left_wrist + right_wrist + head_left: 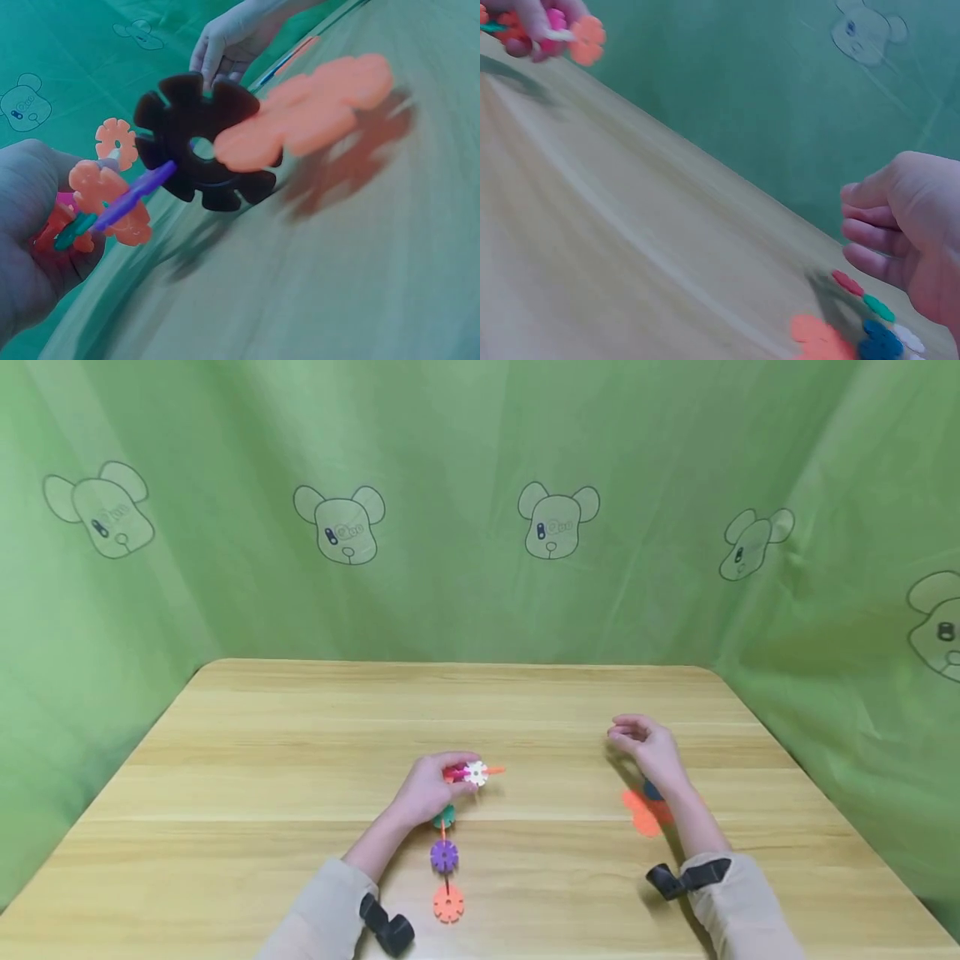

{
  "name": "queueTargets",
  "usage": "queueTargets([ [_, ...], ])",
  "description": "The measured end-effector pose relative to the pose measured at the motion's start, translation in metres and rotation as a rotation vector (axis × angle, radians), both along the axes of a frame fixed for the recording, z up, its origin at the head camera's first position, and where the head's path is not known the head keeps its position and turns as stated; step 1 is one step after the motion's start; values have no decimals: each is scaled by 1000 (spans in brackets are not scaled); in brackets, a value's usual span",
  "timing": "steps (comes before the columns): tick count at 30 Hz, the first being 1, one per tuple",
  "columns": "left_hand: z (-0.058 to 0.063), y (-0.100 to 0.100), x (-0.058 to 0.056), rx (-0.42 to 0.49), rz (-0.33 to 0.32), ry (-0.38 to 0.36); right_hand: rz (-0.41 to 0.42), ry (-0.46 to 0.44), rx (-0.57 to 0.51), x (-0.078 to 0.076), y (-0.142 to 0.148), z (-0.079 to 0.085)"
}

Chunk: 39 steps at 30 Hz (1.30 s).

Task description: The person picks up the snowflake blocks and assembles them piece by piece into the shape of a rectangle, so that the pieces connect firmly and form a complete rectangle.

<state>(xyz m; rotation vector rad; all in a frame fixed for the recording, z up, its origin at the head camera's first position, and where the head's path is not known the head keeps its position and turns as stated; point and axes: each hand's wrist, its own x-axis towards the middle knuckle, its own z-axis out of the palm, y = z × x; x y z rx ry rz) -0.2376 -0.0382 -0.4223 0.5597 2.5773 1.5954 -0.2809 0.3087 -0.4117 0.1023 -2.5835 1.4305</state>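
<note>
My left hand [429, 792] grips one end of a chain of slotted snowflake discs above the table. Around its fingers are a white disc [476, 767], pink and orange discs. Toward me the chain runs through a teal disc [444, 818], a purple disc [437, 860], a black disc [172, 120] and an orange end disc [442, 912]. My right hand [656, 758] hovers to the right with loosely bent fingers and nothing in them. Near it on the table lie loose discs: orange discs [642, 817], a blue disc [880, 343], a red disc [847, 282] and a green disc [879, 308].
The wooden table [300, 718] has rounded far corners. A green curtain [450, 610] with printed bear heads hangs behind it and along both sides. Black wrist cameras are strapped over both sleeves [738, 902].
</note>
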Motion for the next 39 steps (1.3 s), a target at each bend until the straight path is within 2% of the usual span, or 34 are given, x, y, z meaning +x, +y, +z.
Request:
queueTargets([
  [5, 0, -1, 0, 5, 2, -2, -72, -32, 71, -12, 16, -1],
  [9, 0, -1, 0, 0, 5, -12, -84, -64, 147, -21, 21, -4],
  [15, -1, 0, -1, -1, -1, -20, -70, -119, 258, -32, 24, -10],
  [23, -3, 0, -1, 6, -10, -20, -20, -134, 422, -38, 24, -10],
  [30, -3, -1, -1, 0, -2, -38, 5, -151, 379, -38, 22, -6],
  [39, -2, -1, -1, 2, -4, -38, 10, -43, 391, -33, 15, -8],
])
